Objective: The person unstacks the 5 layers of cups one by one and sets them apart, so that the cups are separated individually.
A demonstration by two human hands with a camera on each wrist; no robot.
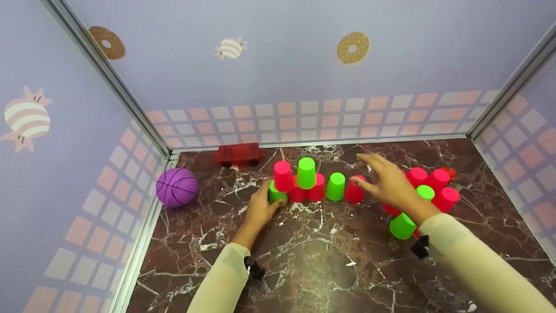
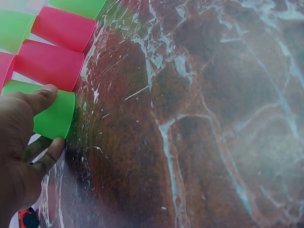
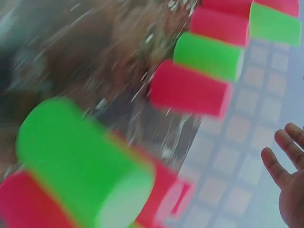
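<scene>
A row of upside-down plastic cups stands on the dark marbled surface. My left hand [image 1: 259, 208] grips the green cup [image 1: 278, 194] at the row's left end, thumb on the near side and fingers on the far side. Two pink cups [image 2: 50, 64] follow it. A pink cup [image 1: 283, 176] and a green cup [image 1: 306, 173] sit on top as a second level. Farther right stand another green cup [image 1: 335, 187] and a pink cup [image 1: 355, 193]. Near that pink cup, my right hand [image 1: 391, 184] is raised with spread fingers and holds nothing.
At the right is a cluster of pink cups [image 1: 447, 200], with a green cup [image 1: 402, 227] lying tilted at its front. A purple ball [image 1: 177, 188] rests by the left wall. A red toy vehicle [image 1: 239, 154] stands against the patterned back wall [image 1: 278, 65].
</scene>
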